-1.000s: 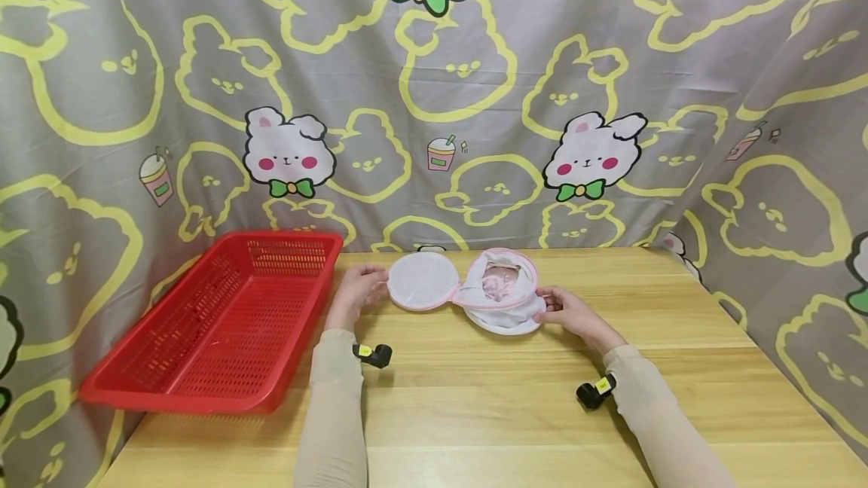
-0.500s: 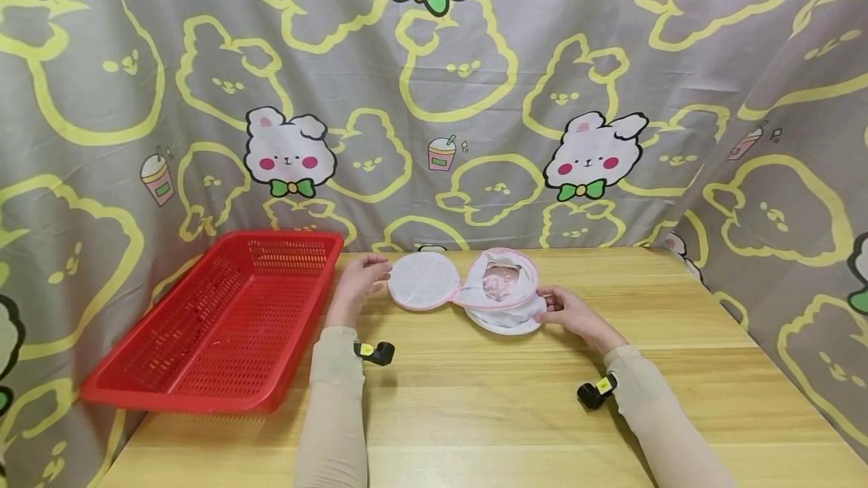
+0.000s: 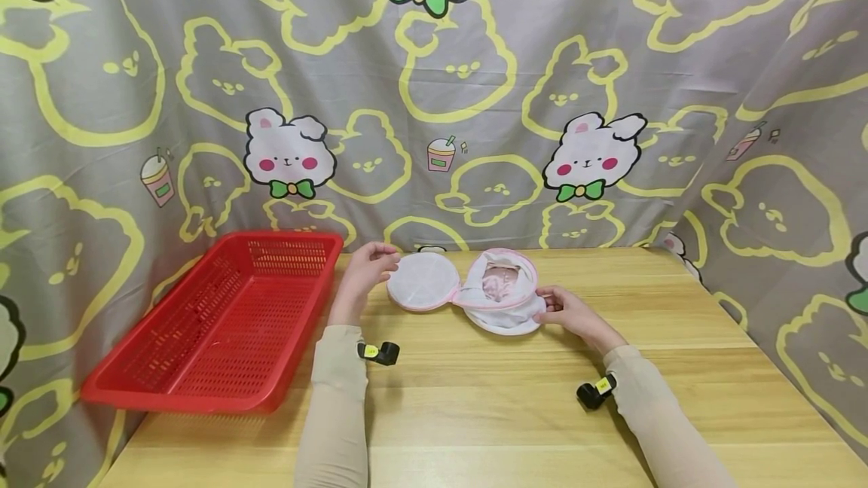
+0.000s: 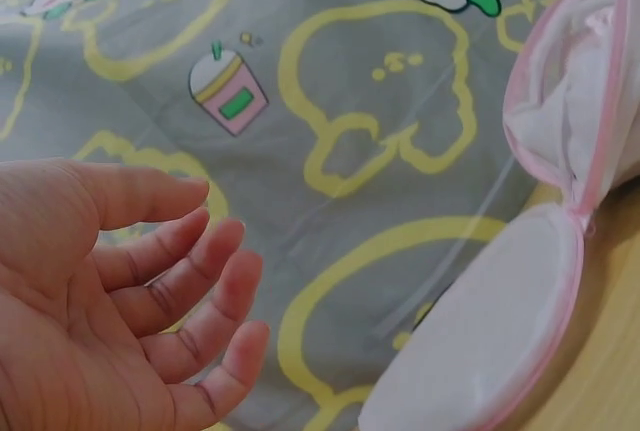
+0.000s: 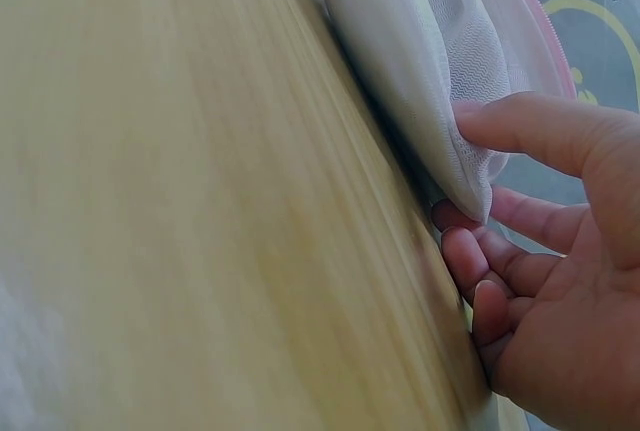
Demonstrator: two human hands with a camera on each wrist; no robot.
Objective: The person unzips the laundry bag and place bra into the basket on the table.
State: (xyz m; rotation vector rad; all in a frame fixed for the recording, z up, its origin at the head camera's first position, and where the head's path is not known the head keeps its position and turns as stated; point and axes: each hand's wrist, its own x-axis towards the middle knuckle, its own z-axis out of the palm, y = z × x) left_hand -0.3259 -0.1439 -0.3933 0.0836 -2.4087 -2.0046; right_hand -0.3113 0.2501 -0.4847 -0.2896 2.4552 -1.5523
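Observation:
A white mesh laundry bag [image 3: 505,316] with pink zipper trim lies on the table, its round lid [image 3: 423,281] folded out flat to the left. Through the bag's opening some shiny pink fabric [image 3: 500,282] shows. My right hand [image 3: 573,315] pinches the bag's right lower edge; in the right wrist view the thumb presses on the mesh [image 5: 400,71] and the fingertips are under the rim. Beside the lid's left edge my left hand [image 3: 362,277] hovers with loosely bent fingers. The left wrist view shows that hand [image 4: 130,301] holding nothing, apart from the lid.
A red perforated plastic basket [image 3: 278,390] stands at the left of the wooden table [image 3: 475,413]. Behind and at both sides hangs a grey curtain [image 3: 366,81] with cartoon prints, close to the table's far edge.
My left hand has lifted and shifted slightly away from me and to the right, from the lid's left edge toward its upper left. The right hand and the bag have stayed put.

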